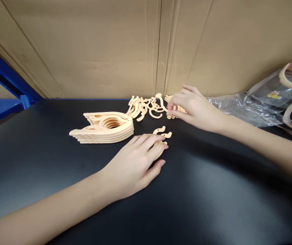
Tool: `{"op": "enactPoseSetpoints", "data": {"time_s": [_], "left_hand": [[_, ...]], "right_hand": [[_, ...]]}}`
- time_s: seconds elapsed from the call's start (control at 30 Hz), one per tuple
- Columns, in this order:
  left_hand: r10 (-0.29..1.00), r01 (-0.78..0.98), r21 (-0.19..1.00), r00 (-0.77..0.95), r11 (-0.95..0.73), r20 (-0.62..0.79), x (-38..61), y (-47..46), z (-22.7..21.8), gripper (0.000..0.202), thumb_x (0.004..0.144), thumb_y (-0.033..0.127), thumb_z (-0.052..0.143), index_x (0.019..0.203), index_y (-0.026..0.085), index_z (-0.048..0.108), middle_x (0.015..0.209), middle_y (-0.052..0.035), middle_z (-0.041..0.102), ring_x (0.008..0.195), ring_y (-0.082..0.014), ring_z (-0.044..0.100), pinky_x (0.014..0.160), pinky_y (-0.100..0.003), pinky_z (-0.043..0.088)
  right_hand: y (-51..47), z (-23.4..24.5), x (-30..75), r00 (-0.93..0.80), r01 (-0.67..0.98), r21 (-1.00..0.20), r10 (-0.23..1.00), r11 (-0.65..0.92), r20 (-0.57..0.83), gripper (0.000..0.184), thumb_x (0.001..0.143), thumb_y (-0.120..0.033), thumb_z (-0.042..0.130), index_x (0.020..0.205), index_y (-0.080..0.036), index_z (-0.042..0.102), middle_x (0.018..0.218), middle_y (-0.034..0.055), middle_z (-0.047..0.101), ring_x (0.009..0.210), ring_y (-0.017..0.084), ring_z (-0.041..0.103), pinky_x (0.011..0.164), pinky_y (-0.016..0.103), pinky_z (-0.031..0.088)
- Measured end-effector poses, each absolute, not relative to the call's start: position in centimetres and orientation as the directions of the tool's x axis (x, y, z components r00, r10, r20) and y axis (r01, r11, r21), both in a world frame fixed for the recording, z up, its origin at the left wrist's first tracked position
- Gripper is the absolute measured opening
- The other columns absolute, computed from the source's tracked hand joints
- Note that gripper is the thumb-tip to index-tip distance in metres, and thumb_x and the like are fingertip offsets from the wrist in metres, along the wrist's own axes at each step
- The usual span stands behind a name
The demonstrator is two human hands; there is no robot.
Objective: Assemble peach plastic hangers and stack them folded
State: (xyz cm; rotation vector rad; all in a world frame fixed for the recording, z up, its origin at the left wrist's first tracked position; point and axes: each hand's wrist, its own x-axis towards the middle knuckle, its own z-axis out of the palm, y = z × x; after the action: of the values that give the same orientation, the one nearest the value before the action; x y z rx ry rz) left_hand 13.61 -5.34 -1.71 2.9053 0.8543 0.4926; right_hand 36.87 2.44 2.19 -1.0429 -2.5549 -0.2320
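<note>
My right hand (193, 108), at the back of the table, pinches a beige plastic hanger hook (160, 100) whose curved end points up and left. Part of that hook is hidden behind my fingers. Closer in, my left hand (134, 163) lies palm down with fingers stretched and thumb apart. Its fingertips rest over a few loose beige hooks (167, 135), partly covered by them. Left of these hooks sits a neat stack of beige folding hanger bodies (107, 134). A loose pile of hooks (135, 106) lies behind, and several more show beneath my right hand.
The black tabletop (202, 190) carries everything. Behind it stands a cardboard wall (97, 51). Clear plastic bags (247, 107) with beige curved pieces lie at the right. A blue metal frame (8, 78) borders the left side.
</note>
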Motion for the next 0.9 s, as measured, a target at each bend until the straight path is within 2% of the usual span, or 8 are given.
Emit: {"op": "enactPoseSetpoints", "data": {"time_s": [0.07, 0.17, 0.33, 0.5, 0.6, 0.73, 0.9], "left_hand": [[0.551, 0.53, 0.153, 0.782, -0.834, 0.292, 13.6, -5.4, -1.8, 0.032, 0.097, 0.024, 0.044, 0.124, 0.013, 0.058, 0.13, -0.013, 0.058, 0.118, -0.0276, 0.053, 0.095, -0.044, 0.046], [0.563, 0.545, 0.146, 0.773, -0.825, 0.292, 13.5, -5.4, -1.8, 0.032, 0.097, 0.025, 0.045, 0.124, 0.013, 0.059, 0.13, -0.0129, 0.058, 0.113, -0.0277, 0.055, 0.093, -0.045, 0.047], [0.551, 0.542, 0.125, 0.771, -0.831, 0.321, 13.5, -5.2, -1.9, 0.028, 0.098, 0.022, 0.046, 0.12, 0.015, 0.061, 0.125, -0.0088, 0.063, 0.112, -0.0254, 0.056, 0.091, -0.042, 0.047], [0.527, 0.53, 0.101, 0.771, -0.842, 0.358, 13.5, -5.1, -1.9, 0.026, 0.097, 0.021, 0.049, 0.119, 0.014, 0.061, 0.121, -0.0059, 0.066, 0.111, -0.0228, 0.057, 0.091, -0.039, 0.045], [0.514, 0.519, 0.091, 0.777, -0.85, 0.363, 13.5, -5.1, -1.8, 0.025, 0.098, 0.021, 0.049, 0.119, 0.014, 0.06, 0.118, -0.0053, 0.067, 0.11, -0.0223, 0.058, 0.091, -0.039, 0.044], [0.509, 0.514, 0.088, 0.785, -0.853, 0.353, 13.5, -5.1, -1.8, 0.025, 0.098, 0.021, 0.048, 0.118, 0.014, 0.06, 0.119, -0.0067, 0.066, 0.112, -0.0236, 0.057, 0.091, -0.039, 0.044], [0.494, 0.505, 0.065, 0.797, -0.861, 0.347, 13.3, -4.8, -1.7, 0.025, 0.098, 0.021, 0.047, 0.118, 0.015, 0.06, 0.119, -0.0075, 0.066, 0.109, -0.0242, 0.059, 0.091, -0.04, 0.045]], "right_hand": [[0.0, 1.8, 37.6, -0.683, 0.691, 0.024, 0.642, 0.722, 0.348, 0.021, 0.097, -0.034, 0.048, 0.084, -0.022, 0.06, 0.091, 0.0049, 0.065, 0.09, 0.023, 0.055, 0.102, 0.045, 0.034], [-3.0, 1.0, 38.3, -0.702, 0.68, 0.033, 0.638, 0.732, 0.316, 0.024, 0.097, -0.034, 0.049, 0.079, -0.022, 0.058, 0.09, 0.0055, 0.062, 0.089, 0.022, 0.055, 0.1, 0.043, 0.037], [-5.7, -0.1, 38.4, -0.724, 0.643, -0.058, 0.631, 0.764, 0.277, 0.019, 0.095, -0.03, 0.053, 0.077, -0.022, 0.054, 0.086, 0.0013, 0.059, 0.084, 0.017, 0.057, 0.113, 0.044, 0.028], [-6.2, -0.4, 38.2, -0.739, 0.619, -0.087, 0.617, 0.78, 0.272, 0.019, 0.094, -0.026, 0.054, 0.076, -0.019, 0.053, 0.085, 0.0001, 0.058, 0.086, 0.014, 0.057, 0.116, 0.042, 0.023], [-6.1, -0.4, 38.2, -0.761, 0.588, -0.1, 0.591, 0.803, 0.267, 0.019, 0.095, -0.027, 0.052, 0.078, -0.019, 0.054, 0.085, 0.0002, 0.059, 0.085, 0.014, 0.055, 0.114, 0.039, 0.025], [-5.4, -0.3, 38.7, -0.788, 0.534, -0.13, 0.547, 0.836, 0.282, 0.024, 0.096, -0.04, 0.053, 0.085, -0.019, 0.057, 0.087, 0.0008, 0.061, 0.088, 0.016, 0.057, 0.111, 0.04, 0.029], [-2.7, -0.8, 41.1, -0.633, 0.696, -0.075, 0.66, 0.714, 0.405, 0.027, 0.097, -0.042, 0.049, 0.101, -0.017, 0.06, 0.103, 0.008, 0.064, 0.101, 0.023, 0.058, 0.099, 0.042, 0.039]]}}
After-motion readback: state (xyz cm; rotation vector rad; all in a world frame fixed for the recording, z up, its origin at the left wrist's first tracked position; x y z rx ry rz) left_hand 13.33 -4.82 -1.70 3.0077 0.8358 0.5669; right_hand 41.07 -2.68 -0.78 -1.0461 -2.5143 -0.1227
